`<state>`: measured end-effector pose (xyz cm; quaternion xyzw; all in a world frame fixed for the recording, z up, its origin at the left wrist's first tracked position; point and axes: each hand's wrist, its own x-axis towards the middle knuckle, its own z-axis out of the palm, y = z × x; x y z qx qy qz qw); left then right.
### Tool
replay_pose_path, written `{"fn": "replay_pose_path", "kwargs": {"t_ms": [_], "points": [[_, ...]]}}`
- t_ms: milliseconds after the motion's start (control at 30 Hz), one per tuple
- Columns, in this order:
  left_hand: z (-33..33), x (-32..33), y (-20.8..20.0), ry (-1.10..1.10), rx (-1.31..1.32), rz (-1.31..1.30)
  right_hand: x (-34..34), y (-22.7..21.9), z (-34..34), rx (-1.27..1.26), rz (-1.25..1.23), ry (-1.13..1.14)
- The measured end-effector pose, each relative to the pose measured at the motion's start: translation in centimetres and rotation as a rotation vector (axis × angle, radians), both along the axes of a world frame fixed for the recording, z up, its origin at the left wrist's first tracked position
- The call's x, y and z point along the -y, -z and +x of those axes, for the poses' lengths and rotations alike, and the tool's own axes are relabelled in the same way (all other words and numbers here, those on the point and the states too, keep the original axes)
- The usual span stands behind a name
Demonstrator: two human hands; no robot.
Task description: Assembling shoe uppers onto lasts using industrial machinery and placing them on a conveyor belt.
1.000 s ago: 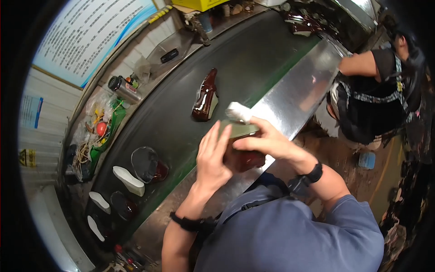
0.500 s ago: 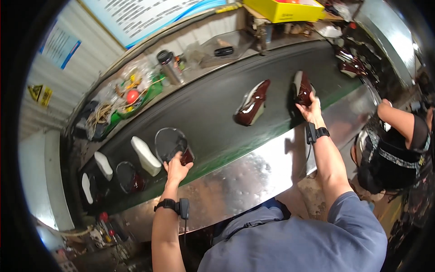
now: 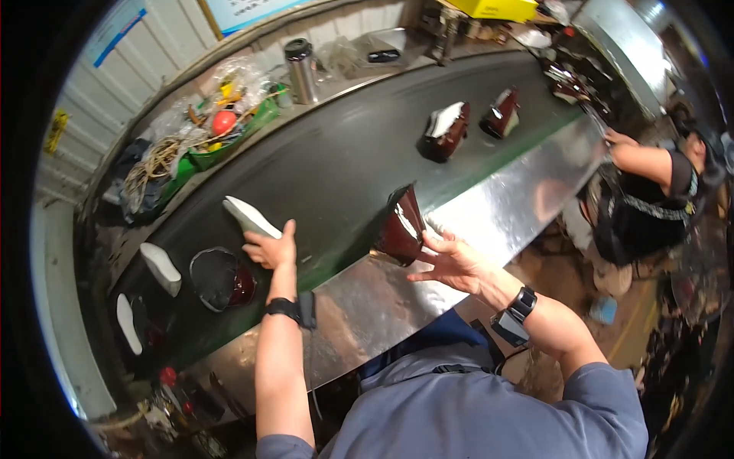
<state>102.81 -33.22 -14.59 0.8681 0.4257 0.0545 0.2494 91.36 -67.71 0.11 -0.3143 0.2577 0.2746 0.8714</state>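
My left hand (image 3: 273,249) closes round the thick end of a white wedge sole (image 3: 251,213) on the dark conveyor belt (image 3: 329,164). A glossy dark red shoe upper (image 3: 401,229) is at the fingertips of my right hand (image 3: 459,264), tilted above the belt's near edge. My right thumb and fingers are partly spread at its side. To the left of my left hand lies another dark red upper (image 3: 241,284), its round opening facing up. Two more white wedge soles, one nearer (image 3: 160,269) and one at the far left end (image 3: 128,324), lie beyond it.
Two dark red shoes, one left (image 3: 448,131) and one right (image 3: 501,113), sit farther along the belt. A metal ledge (image 3: 489,218) borders its near side. Behind stand a steel flask (image 3: 302,73) and a green-edged heap of bags (image 3: 195,161). Another person (image 3: 650,183) is at right.
My right hand has let go of the shoe farther right and come back to the dark red upper. My left hand has moved from that upper to the white sole.
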Motion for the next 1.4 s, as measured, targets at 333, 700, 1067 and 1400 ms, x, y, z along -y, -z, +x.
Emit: {"fn": "replay_pose_path", "kwargs": {"t_ms": [333,700,1067,1400], "points": [[-7.2,-4.6,-3.1,0.396,0.130,-0.535,-1.7,-6.5,-8.1,0.055,0.056,0.254],[-27.5,5.3,-8.9,1.484,0.545,0.405,-2.3,-8.5,-9.0,0.282,0.367,0.091],[-24.1,6.9,-26.1,0.690,0.631,-1.102,-4.8,-10.8,-8.4,0.427,0.106,-0.243],[-27.2,5.1,-30.0,0.356,0.802,-1.749,-11.4,-14.4,-13.0,1.127,-0.682,-0.420]]}}
